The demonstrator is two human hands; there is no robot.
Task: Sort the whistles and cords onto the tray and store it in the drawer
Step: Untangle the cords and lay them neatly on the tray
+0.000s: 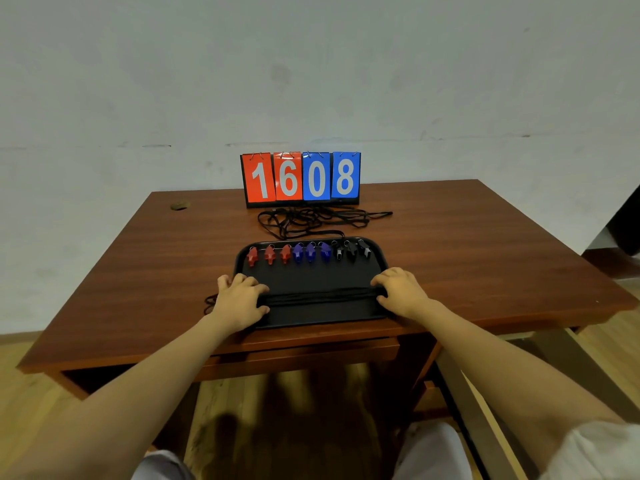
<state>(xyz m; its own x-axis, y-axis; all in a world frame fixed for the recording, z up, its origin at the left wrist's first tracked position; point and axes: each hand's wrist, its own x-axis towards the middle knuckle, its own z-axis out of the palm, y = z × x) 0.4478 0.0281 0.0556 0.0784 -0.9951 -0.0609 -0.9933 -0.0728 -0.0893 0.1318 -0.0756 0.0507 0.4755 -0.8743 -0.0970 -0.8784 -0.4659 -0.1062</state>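
Observation:
A black tray [311,277] lies on the brown desk near its front edge. Along the tray's far side stand three red whistles [269,254], three blue whistles [310,252] and three black whistles [351,251] in a row. A bundle of black cords [318,295] stretches across the tray's near half. My left hand [239,299] pinches the bundle's left end and my right hand [401,292] pinches its right end. A loop of cord sticks out left of my left hand. A tangle of loose black cords [311,220] lies behind the tray.
A flip scoreboard [301,178] reading 1608 stands at the desk's back against the wall. A cable hole [180,205] sits in the desk's back left. The drawer front [311,355] under the desk's front edge looks shut. My knees are under the desk.

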